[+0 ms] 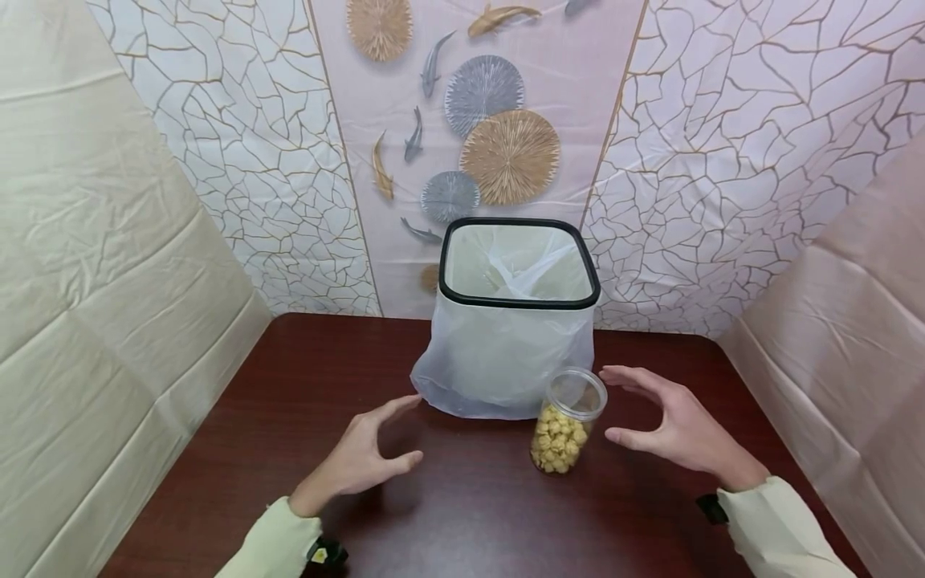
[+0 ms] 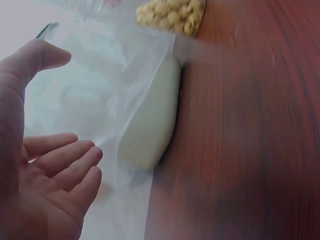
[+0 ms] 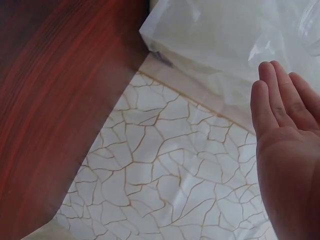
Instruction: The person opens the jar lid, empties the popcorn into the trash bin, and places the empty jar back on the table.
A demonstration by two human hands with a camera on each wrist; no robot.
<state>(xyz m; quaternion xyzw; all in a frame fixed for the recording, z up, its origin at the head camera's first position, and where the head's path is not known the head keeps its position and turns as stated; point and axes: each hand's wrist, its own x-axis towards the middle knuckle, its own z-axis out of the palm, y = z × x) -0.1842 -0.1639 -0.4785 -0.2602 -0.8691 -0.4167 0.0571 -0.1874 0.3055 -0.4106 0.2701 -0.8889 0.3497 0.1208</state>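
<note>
A clear plastic jar (image 1: 568,421) with yellow popcorn in its lower part stands on the dark red-brown table, without a lid. Just right of the jar is my right hand (image 1: 675,421), thumb and fingers spread apart and holding nothing. My left hand (image 1: 364,449) hovers over the table to the left, also with nothing in it. Behind the jar stands a white trash bin (image 1: 516,345) with a black rim (image 1: 516,303), lined with a translucent bag (image 1: 462,385) that hangs over its outside. In the left wrist view the popcorn (image 2: 172,15) shows beyond the bag.
Patterned white and pink wall coverings (image 1: 715,144) rise behind the table (image 1: 477,514). Beige padded panels (image 1: 130,321) flank it on both sides. The bin stands near the table's far edge.
</note>
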